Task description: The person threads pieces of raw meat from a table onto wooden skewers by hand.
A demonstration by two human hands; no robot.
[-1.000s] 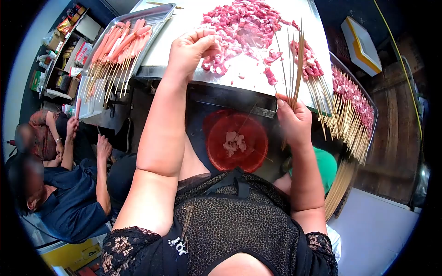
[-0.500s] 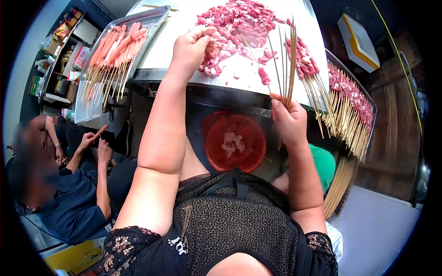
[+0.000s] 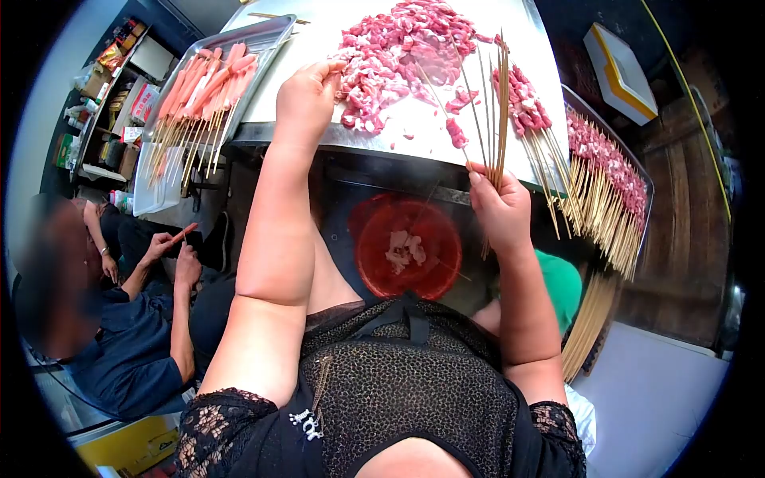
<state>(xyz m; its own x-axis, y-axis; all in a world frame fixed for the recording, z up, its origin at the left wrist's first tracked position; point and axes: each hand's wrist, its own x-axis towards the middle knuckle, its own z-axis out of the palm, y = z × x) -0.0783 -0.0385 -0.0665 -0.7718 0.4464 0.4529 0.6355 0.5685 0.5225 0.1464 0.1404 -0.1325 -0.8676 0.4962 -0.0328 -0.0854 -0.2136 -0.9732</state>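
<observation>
My left hand [image 3: 307, 97] is closed at the left edge of the raw meat pile [image 3: 398, 56]; whatever its fingertips pinch is too small to make out. On the right, my right hand [image 3: 500, 209] grips a bundle of thin skewers [image 3: 500, 119] that fan upward over the white table [image 3: 299, 68]. One skewer from that hand carries a small piece of meat [image 3: 456, 132] near the table's front edge. Just right of the bundle lie finished meat skewers [image 3: 522, 99], their sticks pointing toward me.
A metal tray [image 3: 275, 36] of pink sausages on sticks stands left. Another tray [image 3: 647, 195] holds many meat skewers at right. Below the table is a red basin [image 3: 370, 255]. A seated person [image 3: 143, 342] at left holds a sausage and a stick.
My left hand has shifted left across the pile to its edge. My right hand moved slightly left with its skewers, then stayed nearly still. The seated person's hands came together around the sausage.
</observation>
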